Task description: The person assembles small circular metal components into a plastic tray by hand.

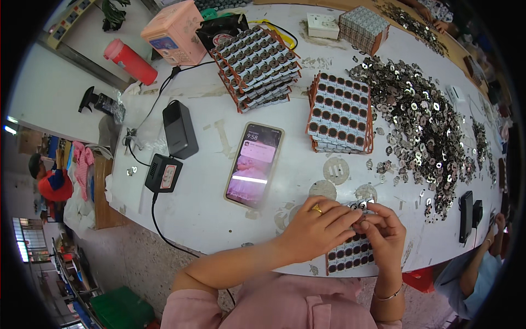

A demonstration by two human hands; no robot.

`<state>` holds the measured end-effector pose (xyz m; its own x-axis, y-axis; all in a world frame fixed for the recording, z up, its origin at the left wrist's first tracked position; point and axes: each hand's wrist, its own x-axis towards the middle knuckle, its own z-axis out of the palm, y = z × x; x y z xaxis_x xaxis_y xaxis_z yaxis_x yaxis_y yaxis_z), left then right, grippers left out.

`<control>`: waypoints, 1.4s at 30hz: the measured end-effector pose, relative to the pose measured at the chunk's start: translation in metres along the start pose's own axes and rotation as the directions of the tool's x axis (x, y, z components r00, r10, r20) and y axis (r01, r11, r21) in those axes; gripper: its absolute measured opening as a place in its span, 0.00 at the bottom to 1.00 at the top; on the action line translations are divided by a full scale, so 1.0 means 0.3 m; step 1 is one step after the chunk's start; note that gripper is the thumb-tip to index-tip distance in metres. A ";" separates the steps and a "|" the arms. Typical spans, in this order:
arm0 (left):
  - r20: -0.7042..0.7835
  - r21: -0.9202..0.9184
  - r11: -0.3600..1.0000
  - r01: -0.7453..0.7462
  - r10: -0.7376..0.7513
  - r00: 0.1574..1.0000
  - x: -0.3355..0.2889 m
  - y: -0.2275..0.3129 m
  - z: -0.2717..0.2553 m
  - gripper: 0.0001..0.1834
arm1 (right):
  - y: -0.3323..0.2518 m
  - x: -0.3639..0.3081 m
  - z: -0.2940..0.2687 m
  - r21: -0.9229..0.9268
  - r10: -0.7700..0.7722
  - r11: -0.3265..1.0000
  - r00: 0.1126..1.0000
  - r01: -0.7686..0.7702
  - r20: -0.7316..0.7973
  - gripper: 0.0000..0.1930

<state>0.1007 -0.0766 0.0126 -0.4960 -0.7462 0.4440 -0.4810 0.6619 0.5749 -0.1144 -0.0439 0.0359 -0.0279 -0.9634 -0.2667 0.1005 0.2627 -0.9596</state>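
My left hand (316, 229), with a ring on one finger, reaches in from the left. Its fingers are bent together over the upper part of a tray (350, 256) holding rows of round dark pieces. My right hand (387, 233) comes from the other side, thumb and fingers pinched against the left fingertips. Whatever lies between the fingertips is too small and covered to make out. A few shiny metal pieces (361, 204) show on the tray just beyond the fingers. The tray lies at the table's near edge, partly hidden under both hands.
Loose metal pieces (422, 126) spread in a large heap at right. Beyond my hands stand a stack of trays (341, 109) and another tray stack (255, 60). A lit phone (253, 164), a black power bank (179, 129) and an adapter (163, 172) lie left. Another person's arm (482, 257) is at right.
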 end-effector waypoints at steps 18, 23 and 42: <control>-0.057 -0.310 0.947 0.085 -0.108 0.992 0.000 -0.049 0.003 0.13 | -0.032 -0.013 0.053 -0.064 -0.026 0.997 0.997 0.031 0.078 0.17; 0.216 -0.705 0.554 0.443 -0.427 0.878 0.000 -0.041 -0.043 0.09 | -0.040 0.007 0.060 -0.023 -0.044 0.999 0.993 0.047 0.113 0.18; 0.036 -0.333 0.940 0.080 -0.072 0.997 0.019 -0.035 -0.011 0.16 | -0.066 0.046 -0.037 -0.170 -0.115 0.977 0.990 0.128 0.088 0.15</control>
<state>0.1053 -0.0881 0.0114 -0.4859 -0.7887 0.3765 -0.2510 0.5386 0.8043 -0.1277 -0.0618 0.0504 0.0482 -0.9881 -0.1461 -0.0743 0.1423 -0.9870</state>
